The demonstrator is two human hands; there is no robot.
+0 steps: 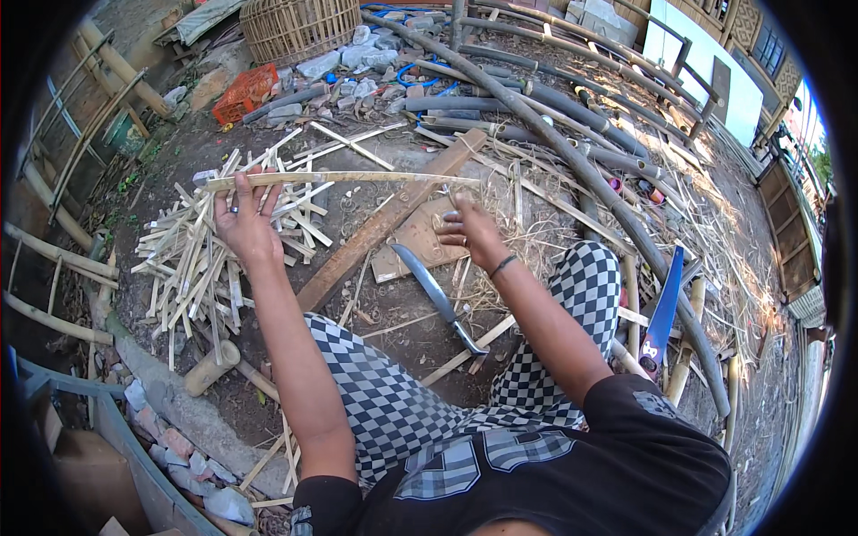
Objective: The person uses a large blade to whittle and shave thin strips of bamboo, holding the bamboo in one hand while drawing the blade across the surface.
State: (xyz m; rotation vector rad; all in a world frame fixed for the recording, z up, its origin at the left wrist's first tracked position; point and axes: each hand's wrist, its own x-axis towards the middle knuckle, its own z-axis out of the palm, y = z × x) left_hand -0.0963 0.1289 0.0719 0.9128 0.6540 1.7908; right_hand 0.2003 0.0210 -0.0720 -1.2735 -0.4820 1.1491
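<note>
A long pale bamboo strip (357,177) stretches level in front of me. My left hand (248,223) is closed on its left part, with fingers on both sides of it. Just below the strip's right end is my right hand (471,234), fingers curled; a small pale bit shows at its fingertips, too small to name. On the ground between my knees lies a machete (427,281) with a curved blade and dark handle. Under the strip, a wooden plank (375,234) runs diagonally beside a flat brown board (420,241). Beyond my left hand spreads a pile of cut bamboo strips (192,268).
A blue handsaw (663,313) stands slanted at my right knee, near a long bamboo pole (572,147). Shavings (545,223) litter the ground. An orange crate (246,93), a woven basket (299,31) and rubble are at the back. A bamboo stump (213,368) lies at left.
</note>
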